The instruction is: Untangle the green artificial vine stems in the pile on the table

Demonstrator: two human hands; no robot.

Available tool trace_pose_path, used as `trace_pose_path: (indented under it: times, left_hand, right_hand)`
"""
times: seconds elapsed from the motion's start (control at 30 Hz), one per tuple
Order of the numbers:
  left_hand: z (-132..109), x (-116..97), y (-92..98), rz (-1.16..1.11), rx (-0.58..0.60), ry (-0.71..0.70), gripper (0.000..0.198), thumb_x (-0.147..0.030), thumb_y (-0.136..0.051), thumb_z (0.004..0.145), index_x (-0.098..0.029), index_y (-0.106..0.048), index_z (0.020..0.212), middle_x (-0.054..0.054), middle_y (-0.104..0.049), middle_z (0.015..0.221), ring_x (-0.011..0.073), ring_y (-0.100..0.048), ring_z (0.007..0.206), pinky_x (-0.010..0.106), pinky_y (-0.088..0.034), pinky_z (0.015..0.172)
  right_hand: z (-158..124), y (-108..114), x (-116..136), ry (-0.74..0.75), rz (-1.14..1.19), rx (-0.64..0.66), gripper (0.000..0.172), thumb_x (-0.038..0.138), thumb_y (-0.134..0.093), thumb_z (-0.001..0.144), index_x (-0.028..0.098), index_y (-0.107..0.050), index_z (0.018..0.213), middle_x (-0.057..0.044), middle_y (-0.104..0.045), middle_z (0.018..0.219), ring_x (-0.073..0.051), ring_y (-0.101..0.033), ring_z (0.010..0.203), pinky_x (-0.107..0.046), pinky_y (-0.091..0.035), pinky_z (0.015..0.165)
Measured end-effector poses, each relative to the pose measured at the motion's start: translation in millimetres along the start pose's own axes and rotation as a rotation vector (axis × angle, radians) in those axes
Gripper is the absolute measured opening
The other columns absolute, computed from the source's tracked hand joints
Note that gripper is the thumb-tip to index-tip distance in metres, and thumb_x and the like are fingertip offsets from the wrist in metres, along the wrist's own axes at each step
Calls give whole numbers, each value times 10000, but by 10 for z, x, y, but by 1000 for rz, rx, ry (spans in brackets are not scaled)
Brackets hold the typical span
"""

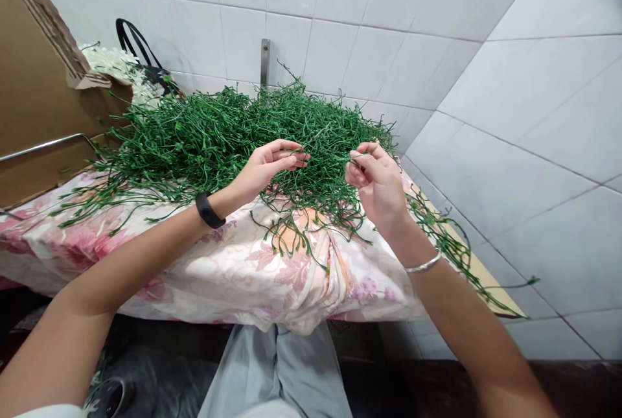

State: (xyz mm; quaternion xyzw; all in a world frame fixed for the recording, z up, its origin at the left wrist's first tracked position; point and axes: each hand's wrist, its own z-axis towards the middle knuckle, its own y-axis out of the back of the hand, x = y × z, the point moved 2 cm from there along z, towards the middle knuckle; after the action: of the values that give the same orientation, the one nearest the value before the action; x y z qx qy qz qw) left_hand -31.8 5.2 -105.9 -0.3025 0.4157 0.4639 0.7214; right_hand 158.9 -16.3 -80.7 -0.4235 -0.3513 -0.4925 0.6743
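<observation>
**Where the green stems heap up, two hands work in front**

While the heap of artificial-looking flower stems (204, 129) spreads over the floral tablecloth (214, 285), both hands are in front of it. Before the heap's right part, the right hand (376, 175) presses thumb and forefinger together, pinching what seems a thin stem (359, 155), hard to confirm against the green behind. Before the heap's middle, the left hand (276, 162) has its thumb close beneath lightly bent fingers; whether they grip anything, I cannot tell. White flowers (114, 63) sit behind the heap's left end. The step in hand looks like handling one stem singly; the next move seems to call for a light pinch, clear of tangles.
</observation>
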Motion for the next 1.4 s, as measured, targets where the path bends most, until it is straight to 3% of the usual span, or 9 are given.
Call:
trace_pose_path:
  times: [0.23,0.43,0.57,0.67,0.87,1.03,1.2,1.3,1.4]
  left_hand:
    - [-25,-51,-27,113,63,-15,314,-256,-555,816,-164,-547,1116,93,-653,1100,169,-611,1034,307,-458,916]
    - [-62,-60,3,1012,-58,-106,469,-284,-423,880,-150,-378,1327,49,-668,822,132,-590,684,273,-447,737]
    - [-57,-66,6,1231,-54,-305,416,-257,-410,876,-150,-449,1276,96,-622,1007,206,-520,978,335,-402,875]
    - [-62,-118,-11,1176,-51,-445,301,-206,-410,869,-183,-580,1116,86,-529,1235,237,-366,1206,391,-292,1017]
    - [-142,-266,-98,691,15,-332,283,-344,-419,885,-191,-655,914,49,-634,967,175,-515,1013,328,-392,916]
    - [-190,-310,-178,378,144,-283,318,-329,-607,776,-243,-622,1082,47,-611,1124,180,-501,1100,331,-377,971]
    - [-225,-309,-233,403,126,-391,351,-228,-693,700,-253,-643,1047,39,-650,1054,181,-510,1078,360,-389,972]
    - [-255,-310,-264,324,40,-384,167,-205,-622,769,-218,-680,925,43,-669,970,168,-557,1012,355,-425,932]
    - [-286,-336,-293,188,-9,-306,95,-206,-617,773,-201,-674,850,34,-669,958,172,-583,1018,349,-448,923]
  right_hand:
    - [-28,-51,-28,-13,-39,44,175,187,-603,688,200,-450,771,101,-304,471,-28,-290,410,-196,-180,434]
    - [-50,-64,-36,30,-137,62,185,211,-623,709,210,-461,799,89,-380,486,-37,-379,440,-190,-214,436]
    - [-89,-96,-39,132,-285,160,174,265,-602,765,234,-476,881,58,-509,547,-71,-479,513,-205,-299,469]
    - [-147,-124,-28,252,-452,171,169,270,-582,794,245,-484,929,43,-561,601,-92,-520,569,-234,-378,544]
    - [-262,-166,15,529,-679,114,111,238,-579,794,255,-541,897,-3,-616,891,-132,-632,800,-305,-486,775]
    - [-288,-223,-37,352,-388,137,169,265,-621,766,256,-488,868,19,-590,793,-133,-636,759,-317,-508,759]
    - [-286,-284,-125,79,-112,274,179,290,-596,787,245,-433,847,29,-588,753,-106,-603,717,-283,-503,706]
    - [-303,-274,-110,140,-250,239,124,258,-587,793,234,-474,838,6,-590,866,-114,-592,848,-302,-482,824]
    - [-344,-246,-9,393,-492,176,148,205,-577,794,255,-518,920,-16,-584,993,-159,-555,1017,-373,-422,955]
